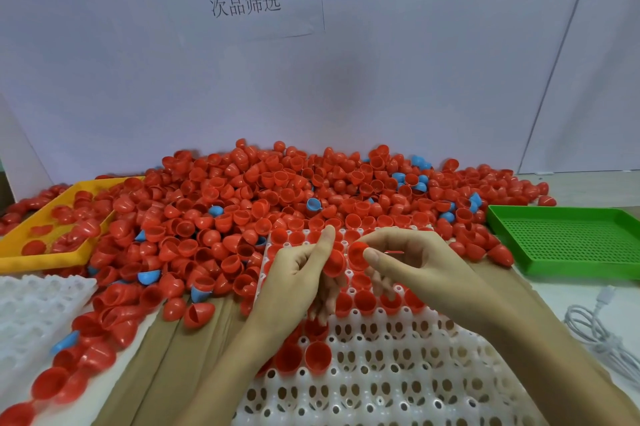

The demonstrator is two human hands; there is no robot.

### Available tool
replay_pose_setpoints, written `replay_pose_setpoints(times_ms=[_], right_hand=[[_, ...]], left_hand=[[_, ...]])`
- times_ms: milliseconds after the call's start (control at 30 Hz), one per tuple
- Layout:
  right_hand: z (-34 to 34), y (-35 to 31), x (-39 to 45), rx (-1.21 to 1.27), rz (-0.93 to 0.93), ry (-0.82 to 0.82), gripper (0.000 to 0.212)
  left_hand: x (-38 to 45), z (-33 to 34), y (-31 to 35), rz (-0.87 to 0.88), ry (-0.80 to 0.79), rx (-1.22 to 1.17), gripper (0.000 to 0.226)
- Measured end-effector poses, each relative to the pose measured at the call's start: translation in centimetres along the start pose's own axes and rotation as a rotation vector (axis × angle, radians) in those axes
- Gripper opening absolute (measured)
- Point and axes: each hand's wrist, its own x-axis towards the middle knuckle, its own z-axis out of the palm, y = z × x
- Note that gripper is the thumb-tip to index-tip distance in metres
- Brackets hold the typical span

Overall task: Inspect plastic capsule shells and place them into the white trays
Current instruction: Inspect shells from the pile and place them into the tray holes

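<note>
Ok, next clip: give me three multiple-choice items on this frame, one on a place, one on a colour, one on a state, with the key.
1. Where does the green tray sit?
A. at the right of the shell pile
B. at the left, beside the yellow tray
C. on the white tray

2. What colour are the few odd shells in the red pile?
A. green
B. blue
C. yellow

3. What are the hands doing?
A. both lie flat on the table
B. each holds a red shell
C. both lift the green tray

Key: 1 A, it lies at the right edge, past the pile. 2 B, blue shells lie scattered among the red. 3 B, the left hand and right hand each pinch a red shell above the white tray.
</note>
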Motion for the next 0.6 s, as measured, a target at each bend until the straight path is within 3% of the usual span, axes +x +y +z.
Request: replay_pose_setpoints(times_ms=[100, 200, 467, 600], right_hand=[[0.06, 0.02, 0.07, 0.015, 0.012, 0.01, 0.021], [0.1, 0.1, 0.19, 0.038, 0.042, 0.032, 0.025], [0.18, 0.05, 0.08, 0.219, 0.09, -0.022, 0.033], [-0.12, -0.04, -0.04, 0.123, 0.0, -0.032, 0.021]], left_hand=[[0.03, -0.09, -0.02, 0.019, -0.001, -0.054, 0.064], [0.18, -0.31, -0.1, 0.083, 0.001, -0.089, 0.034], [0.34, -0.33, -0.3, 0.166, 0.02, -0.018, 0.03], [0.28, -0.38, -0.04, 0.21, -0.01, -0.055, 0.027]])
